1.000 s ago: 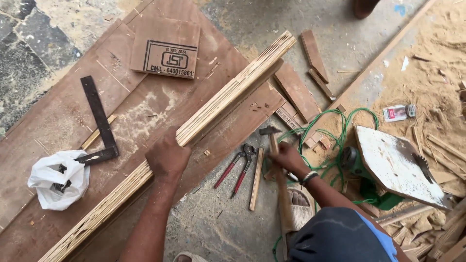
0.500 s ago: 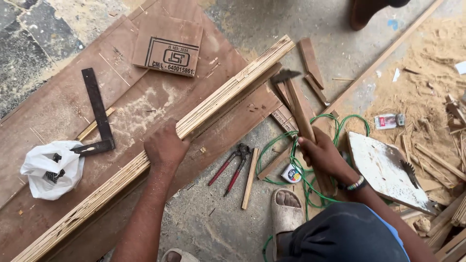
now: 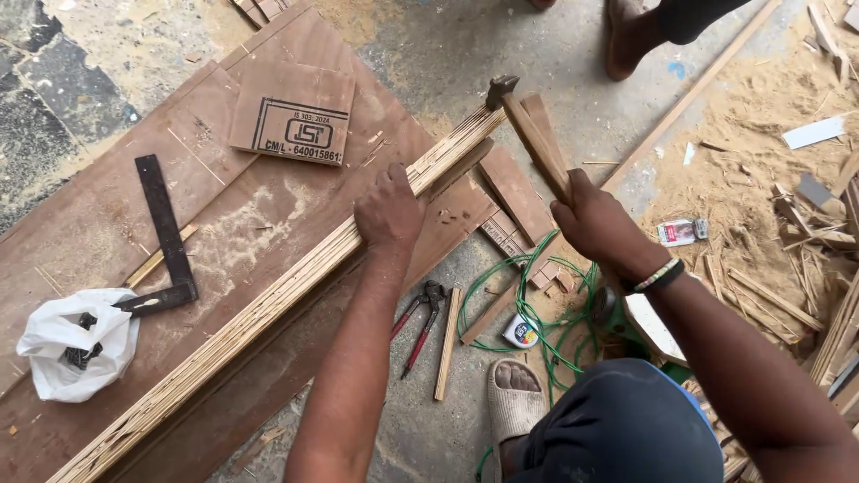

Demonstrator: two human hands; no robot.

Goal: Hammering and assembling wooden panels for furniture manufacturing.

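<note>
My left hand (image 3: 386, 211) presses down on a long bundle of thin wooden strips (image 3: 259, 309) that lies diagonally across a brown plywood sheet (image 3: 107, 206). My right hand (image 3: 595, 224) grips the wooden handle of a hammer (image 3: 528, 125), raised with its metal head up near the far end of the strips. Below, on the concrete floor, lie red-handled pincers (image 3: 419, 322) beside a short wooden stick (image 3: 446, 344).
A black try square (image 3: 165, 237) and a white plastic bag (image 3: 76, 344) lie on the plywood, with a small plywood offcut (image 3: 295, 112) farther up. Green cord (image 3: 528, 304), a tape measure (image 3: 521, 332), wood scraps and sawdust (image 3: 761, 134) lie right. Another person's feet (image 3: 631, 36) stand at top.
My right hand picked the hammer up from the floor and lifted it toward the far end of the strips. My left hand slid up along the strips.
</note>
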